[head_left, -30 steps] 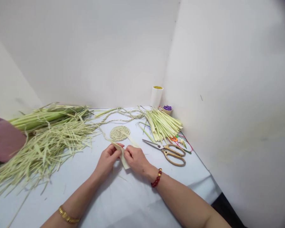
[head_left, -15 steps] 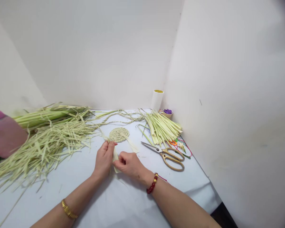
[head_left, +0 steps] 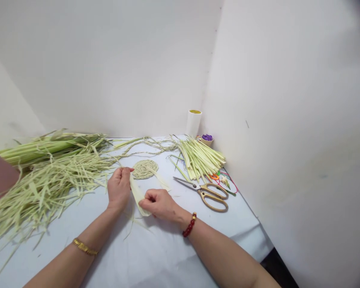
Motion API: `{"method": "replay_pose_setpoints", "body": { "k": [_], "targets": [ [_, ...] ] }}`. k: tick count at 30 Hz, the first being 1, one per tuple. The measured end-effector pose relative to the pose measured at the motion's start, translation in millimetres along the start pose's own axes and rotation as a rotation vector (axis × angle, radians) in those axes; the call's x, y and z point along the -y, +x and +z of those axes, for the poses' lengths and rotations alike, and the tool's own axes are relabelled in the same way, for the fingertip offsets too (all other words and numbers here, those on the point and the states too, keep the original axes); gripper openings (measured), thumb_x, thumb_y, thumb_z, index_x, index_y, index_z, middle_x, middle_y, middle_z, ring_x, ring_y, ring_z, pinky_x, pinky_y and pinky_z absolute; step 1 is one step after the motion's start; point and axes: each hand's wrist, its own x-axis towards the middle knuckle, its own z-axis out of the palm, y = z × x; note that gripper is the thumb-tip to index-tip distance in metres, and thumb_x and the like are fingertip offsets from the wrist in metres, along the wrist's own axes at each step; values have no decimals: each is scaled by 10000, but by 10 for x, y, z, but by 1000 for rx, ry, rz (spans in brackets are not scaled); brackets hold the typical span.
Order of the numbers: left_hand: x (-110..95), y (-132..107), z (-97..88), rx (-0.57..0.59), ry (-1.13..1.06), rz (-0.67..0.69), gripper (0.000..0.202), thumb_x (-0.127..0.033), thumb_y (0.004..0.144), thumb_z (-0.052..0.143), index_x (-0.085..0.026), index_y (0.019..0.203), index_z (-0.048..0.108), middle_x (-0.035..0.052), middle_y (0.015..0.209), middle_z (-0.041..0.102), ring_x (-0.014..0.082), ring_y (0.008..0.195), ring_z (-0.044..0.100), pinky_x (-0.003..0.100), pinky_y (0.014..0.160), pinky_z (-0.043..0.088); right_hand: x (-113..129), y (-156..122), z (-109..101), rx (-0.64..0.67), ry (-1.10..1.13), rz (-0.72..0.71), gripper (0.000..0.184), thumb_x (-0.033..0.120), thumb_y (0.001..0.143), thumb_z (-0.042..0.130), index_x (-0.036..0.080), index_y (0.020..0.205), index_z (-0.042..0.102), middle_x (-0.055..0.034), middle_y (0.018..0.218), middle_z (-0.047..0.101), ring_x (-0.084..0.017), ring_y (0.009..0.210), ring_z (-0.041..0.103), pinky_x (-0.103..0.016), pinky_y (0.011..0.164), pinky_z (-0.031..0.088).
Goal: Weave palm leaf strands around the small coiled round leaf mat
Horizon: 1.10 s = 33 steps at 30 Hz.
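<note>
My left hand (head_left: 119, 187) pinches the upper end of a pale leaf strip (head_left: 137, 192) beside a small round woven coil (head_left: 144, 169). The lower end of the same strip is pinched by my right hand (head_left: 159, 205), so the strip lies stretched between both hands on the white table (head_left: 156, 256). A thin sliver trails down from the strip toward me. A gold bracelet is on my left wrist, a red bead bracelet on my right.
Gold-handled scissors (head_left: 205, 192) lie right of my hands. A bundle of cut strips (head_left: 198, 158) sits behind them, with coloured cords (head_left: 225, 182), a small bowl (head_left: 207, 139) and a white roll (head_left: 193, 122) in the corner. A large heap of leaves (head_left: 45, 176) covers the left side.
My hands have drawn apart along the strip: the left moved up and left toward the coil, the right stayed lower, and a thin sliver has split off.
</note>
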Motion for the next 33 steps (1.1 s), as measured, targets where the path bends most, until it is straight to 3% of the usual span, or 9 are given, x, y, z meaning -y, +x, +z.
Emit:
{"method": "replay_pose_setpoints", "body": {
  "k": [12,18,22,28,30,33],
  "targets": [
    [145,225,-96,-61,-228,-34,246,-397,720,598,-177,795,678,-28,560,511,95,468,431,214,457,389,-17,33,-66,72,173,86,214,253,745,537,192,596,397,77,467,394,-57,396,359,-168,372,260],
    [227,260,-214,-84,-310,-139,211,-355,705,589,-161,762,651,-32,564,515,78,455,431,197,447,383,59,4,-81,101,175,118,223,263,755,526,195,590,393,86,448,365,-54,373,341,-170,351,239],
    [241,276,-333,-69,-300,-111,279,-404,683,607,-144,781,639,-34,572,518,71,460,434,190,453,375,60,-31,-65,63,155,126,235,259,767,498,199,578,373,89,445,334,-56,367,325,-173,340,251],
    [194,252,-410,-190,-416,-121,340,-415,667,657,-151,860,564,-16,717,560,68,543,493,192,521,441,-49,-7,-23,8,197,80,255,351,809,495,197,632,396,79,499,381,-64,397,380,-182,378,328],
    [147,126,-357,-6,-417,-165,364,-474,697,631,-150,843,552,-10,704,560,79,540,514,198,499,440,-75,8,-16,-44,208,63,248,387,819,492,195,681,418,70,524,431,-70,407,413,-189,389,344],
    [58,-152,-220,536,-350,-289,457,-597,761,506,-142,774,549,13,640,578,92,453,504,217,423,396,-108,26,-14,-164,197,28,244,402,818,503,191,717,437,67,549,441,-73,418,414,-194,393,349]
  ]
}}
